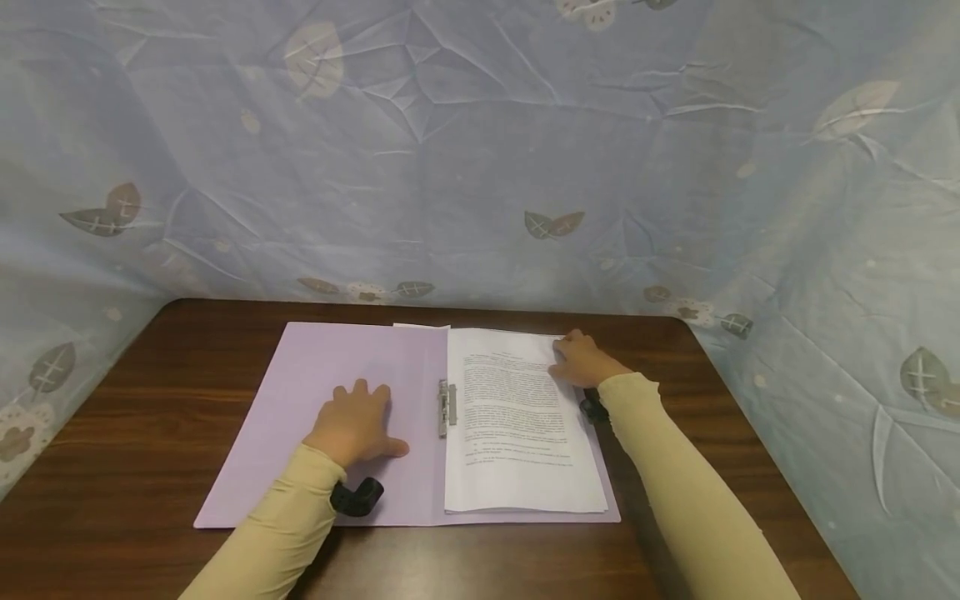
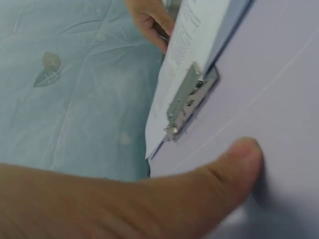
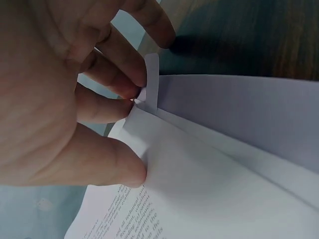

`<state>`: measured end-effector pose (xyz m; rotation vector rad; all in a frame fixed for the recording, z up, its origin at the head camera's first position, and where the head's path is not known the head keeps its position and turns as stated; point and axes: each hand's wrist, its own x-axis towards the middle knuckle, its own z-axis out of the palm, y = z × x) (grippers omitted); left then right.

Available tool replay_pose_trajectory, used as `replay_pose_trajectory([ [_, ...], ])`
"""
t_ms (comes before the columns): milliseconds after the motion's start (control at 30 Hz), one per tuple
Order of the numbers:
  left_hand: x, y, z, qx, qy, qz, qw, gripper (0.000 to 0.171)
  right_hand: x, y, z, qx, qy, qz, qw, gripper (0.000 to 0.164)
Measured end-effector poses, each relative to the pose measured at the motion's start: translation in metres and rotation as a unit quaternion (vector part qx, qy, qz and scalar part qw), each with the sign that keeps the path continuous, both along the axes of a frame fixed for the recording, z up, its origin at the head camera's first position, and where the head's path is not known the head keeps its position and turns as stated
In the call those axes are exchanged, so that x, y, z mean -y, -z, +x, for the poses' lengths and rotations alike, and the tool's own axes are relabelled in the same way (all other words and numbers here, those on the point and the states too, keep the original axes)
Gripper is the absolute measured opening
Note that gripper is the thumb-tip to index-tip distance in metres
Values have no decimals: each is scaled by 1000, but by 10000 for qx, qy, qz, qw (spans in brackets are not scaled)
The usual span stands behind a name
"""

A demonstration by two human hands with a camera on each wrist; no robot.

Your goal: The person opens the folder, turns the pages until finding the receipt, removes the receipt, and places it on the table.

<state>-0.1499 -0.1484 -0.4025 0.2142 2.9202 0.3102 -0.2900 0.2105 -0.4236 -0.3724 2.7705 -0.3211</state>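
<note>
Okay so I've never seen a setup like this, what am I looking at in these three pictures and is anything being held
There's no robot here, just a person's two bare hands. The wide picture comes from a head camera looking forward and down; the two close-ups come from cameras worn on each wrist. On the dark wooden table lies an open lilac folder, with printed papers on its right side beside a metal clip. The left hand rests spread on the folder's left side, holding nothing. The right hand touches the papers near their top right corner; whether it grips them isn't clear.
</note>
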Motion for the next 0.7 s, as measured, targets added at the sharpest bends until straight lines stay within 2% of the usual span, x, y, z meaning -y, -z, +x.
replay_pose_trajectory([
  [200,1,-4,0,108,-47,-7,9999,88,0,0,-3,-4,0,53,10000,64],
  [433,3,-2,-2,133,43,-228,9996,89,2,-1,-3,-14,38,2,10000,63],
  [700,2,0,-1,68,86,-267,9996,87,4,-1,4,-331,172,54,9993,59],
])
